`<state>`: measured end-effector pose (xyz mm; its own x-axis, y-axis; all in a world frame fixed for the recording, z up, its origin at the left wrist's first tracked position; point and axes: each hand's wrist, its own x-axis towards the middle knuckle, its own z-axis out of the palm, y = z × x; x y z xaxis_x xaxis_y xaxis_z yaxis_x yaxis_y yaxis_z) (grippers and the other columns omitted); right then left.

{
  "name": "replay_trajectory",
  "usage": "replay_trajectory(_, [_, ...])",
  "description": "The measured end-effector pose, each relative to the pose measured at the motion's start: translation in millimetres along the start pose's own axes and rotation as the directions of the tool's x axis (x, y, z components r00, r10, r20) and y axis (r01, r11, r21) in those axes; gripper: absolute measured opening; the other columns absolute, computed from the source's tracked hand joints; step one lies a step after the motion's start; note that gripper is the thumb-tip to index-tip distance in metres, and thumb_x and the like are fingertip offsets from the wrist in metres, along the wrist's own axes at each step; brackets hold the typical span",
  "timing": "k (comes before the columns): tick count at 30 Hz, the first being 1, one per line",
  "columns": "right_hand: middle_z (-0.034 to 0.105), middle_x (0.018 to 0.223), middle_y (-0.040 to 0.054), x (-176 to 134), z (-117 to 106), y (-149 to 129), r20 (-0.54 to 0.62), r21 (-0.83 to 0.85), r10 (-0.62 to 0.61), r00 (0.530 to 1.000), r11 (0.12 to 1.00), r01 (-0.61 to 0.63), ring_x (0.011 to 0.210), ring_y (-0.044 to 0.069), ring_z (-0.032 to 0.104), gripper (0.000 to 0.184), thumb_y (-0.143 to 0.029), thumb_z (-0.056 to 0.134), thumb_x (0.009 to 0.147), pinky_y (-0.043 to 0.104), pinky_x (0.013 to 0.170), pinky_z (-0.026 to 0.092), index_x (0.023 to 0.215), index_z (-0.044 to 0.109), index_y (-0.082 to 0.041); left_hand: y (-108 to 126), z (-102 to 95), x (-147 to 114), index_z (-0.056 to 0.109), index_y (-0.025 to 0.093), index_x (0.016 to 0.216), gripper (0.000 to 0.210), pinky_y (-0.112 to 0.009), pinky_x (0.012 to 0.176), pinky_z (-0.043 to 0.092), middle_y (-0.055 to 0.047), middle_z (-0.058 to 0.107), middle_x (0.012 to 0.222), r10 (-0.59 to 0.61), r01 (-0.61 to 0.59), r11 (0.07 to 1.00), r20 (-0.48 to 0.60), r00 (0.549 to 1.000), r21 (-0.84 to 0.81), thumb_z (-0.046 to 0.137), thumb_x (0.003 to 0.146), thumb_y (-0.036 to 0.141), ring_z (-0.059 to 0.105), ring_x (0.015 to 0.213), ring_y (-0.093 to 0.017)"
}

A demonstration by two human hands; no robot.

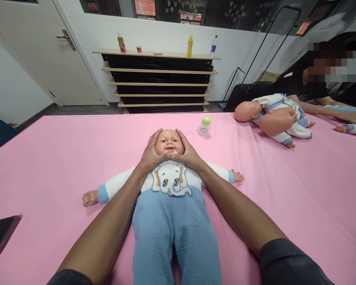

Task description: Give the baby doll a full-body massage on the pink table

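A baby doll (173,221) in a white and blue outfit with an elephant on the chest lies on its back, arms spread wide. My left hand (153,152) is cupped along one side of its head, fingers by the temple and thumb under the chin. On the other side my right hand (187,152) mirrors it, and the two thumbs meet at the chin. The doll's face shows between my palms; its neck is hidden. Beyond my right hand stands a small bottle (204,127) with a green cap.
Pink cloth (62,158) covers the table. More dolls (273,114) lie at the far right, near a co-worker's arm (323,111). A dark flat device (1,237) rests at the left edge. Behind the table, stacked boards (160,71) carry several drinks.
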<state>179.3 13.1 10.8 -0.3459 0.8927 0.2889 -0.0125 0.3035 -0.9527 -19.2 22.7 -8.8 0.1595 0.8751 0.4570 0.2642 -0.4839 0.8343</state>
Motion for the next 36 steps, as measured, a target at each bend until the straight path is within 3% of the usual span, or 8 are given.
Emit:
replay_trajectory(7, [0.032,0.158,-0.0004,1.8,0.1,1.2,-0.001,0.076,0.032,0.999,0.997,-0.032,0.146,0.027,0.030,0.105,-0.054,0.081,0.068,0.042,0.122,0.026,0.155,0.026,-0.031,2.8,-1.3,2.5,0.040,0.026,0.149,0.101,-0.049,0.120,0.026,-0.011,0.037,0.154,-0.035,0.035,0.999,-0.002,0.999,-0.016,0.081,0.063,0.057,0.033,0.143,-0.035])
replay_trajectory(13, [0.033,0.157,-0.0008,6.9,-0.8,11.7,0.011,0.173,0.029,1.000,0.984,-0.031,0.144,0.023,0.035,0.088,-0.060,0.066,0.082,0.039,0.119,0.032,0.154,0.027,-0.029,-0.6,-2.4,4.1,0.043,0.021,0.148,0.104,-0.047,0.120,0.027,-0.012,0.040,0.153,-0.033,0.032,0.992,-0.005,0.999,-0.118,0.077,0.061,0.067,0.035,0.142,-0.035])
replay_trajectory(18, [0.035,0.156,-0.0064,11.1,-1.1,19.1,-0.034,0.163,0.056,0.998,0.985,-0.050,0.148,0.022,0.027,0.078,-0.069,0.055,0.085,0.041,0.123,0.025,0.151,0.034,-0.034,-1.4,-2.7,3.6,0.043,0.018,0.148,0.093,-0.044,0.120,0.027,-0.013,0.041,0.153,0.002,-0.004,0.997,-0.014,1.000,-0.081,0.058,0.075,0.075,0.037,0.142,-0.031])
replay_trajectory(22, [0.035,0.156,-0.0068,12.0,0.2,19.2,-0.090,0.158,0.019,0.996,0.987,-0.004,0.148,0.020,0.025,0.071,-0.070,0.047,0.089,0.037,0.124,0.020,0.149,0.040,-0.033,1.9,-0.6,2.8,0.047,0.021,0.145,0.071,-0.042,0.121,0.024,-0.010,0.042,0.153,-0.024,0.021,0.996,-0.039,0.999,-0.091,0.042,0.091,0.067,0.037,0.143,-0.027])
replay_trajectory(25, [0.034,0.157,-0.0042,7.7,0.8,12.6,-0.061,0.132,0.005,0.998,0.991,0.003,0.147,0.022,0.028,0.077,-0.066,0.059,0.085,0.039,0.124,0.022,0.150,0.037,-0.032,1.2,0.7,2.6,0.048,0.023,0.144,0.063,-0.043,0.121,0.025,-0.008,0.042,0.153,-0.080,0.068,0.982,-0.059,0.995,-0.176,0.037,0.095,0.062,0.038,0.142,-0.026])
replay_trajectory(29, [0.033,0.157,0.0010,1.3,0.5,3.1,-0.010,0.094,0.025,1.000,0.995,-0.024,0.145,0.028,0.032,0.111,-0.050,0.087,0.062,0.043,0.121,0.026,0.154,0.027,-0.030,-2.4,-0.9,2.5,0.043,0.024,0.148,0.091,-0.047,0.121,0.024,-0.010,0.039,0.154,-0.051,0.049,0.988,-0.007,0.999,-0.143,0.071,0.071,0.065,0.033,0.144,-0.033])
replay_trajectory(32, [0.034,0.156,0.0023,0.6,0.1,2.1,-0.012,0.094,0.031,0.999,0.995,-0.030,0.145,0.028,0.032,0.114,-0.046,0.088,0.061,0.043,0.121,0.026,0.155,0.026,-0.030,-2.4,-2.1,1.3,0.034,0.028,0.152,0.119,-0.050,0.121,0.022,-0.010,0.032,0.157,-0.067,0.072,0.990,0.039,0.997,-0.120,0.090,0.050,0.050,0.030,0.144,-0.037])
replay_trajectory(36, [0.033,0.157,0.0011,1.7,-0.3,3.2,-0.010,0.127,0.038,0.999,0.991,-0.036,0.146,0.028,0.031,0.107,-0.046,0.086,0.065,0.043,0.122,0.024,0.154,0.027,-0.031,1.0,-2.5,0.0,0.036,0.029,0.151,0.115,-0.050,0.121,0.023,-0.009,0.031,0.157,-0.103,0.108,0.980,0.038,0.994,-0.167,0.092,0.051,0.041,0.029,0.145,-0.037])
